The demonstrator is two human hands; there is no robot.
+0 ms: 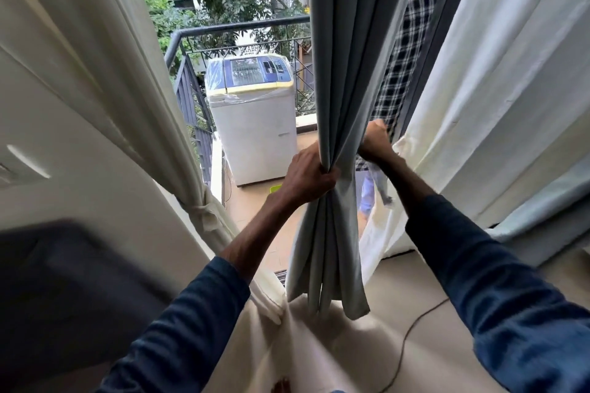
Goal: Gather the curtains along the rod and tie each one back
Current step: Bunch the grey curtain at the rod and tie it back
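Fingers (330, 176) of the L hand (305, 177) are clenched tight round the grey curtain (344, 73), pinching its folds into one narrow waist, prob. so the bundle stays put while a tie goes on. The R hand (375, 143) is curled at the curtain's right edge just behind it. It looks to be grasping the rear folds and pulling them in, tho the cloth hides its fingertips. Below the grip the grey cloth fans out loose and its hem rests on the floor. This one hangs mid-doorway and has no tie on it yet, so I'd say it's gathered but not secured. Out from there: the left cream curtain (105, 80) is already cinched w/ a knotted tie (204, 212), while the right cream curtain (498, 80) hangs loose. Count: 3 curtains, 1 tied; 2 hands, both busy. Far side, on the balcony, 1 washing machine (255, 131); behind the grey, 1 checked cloth (405, 51); near right on the floor, 1 cable (412, 325).
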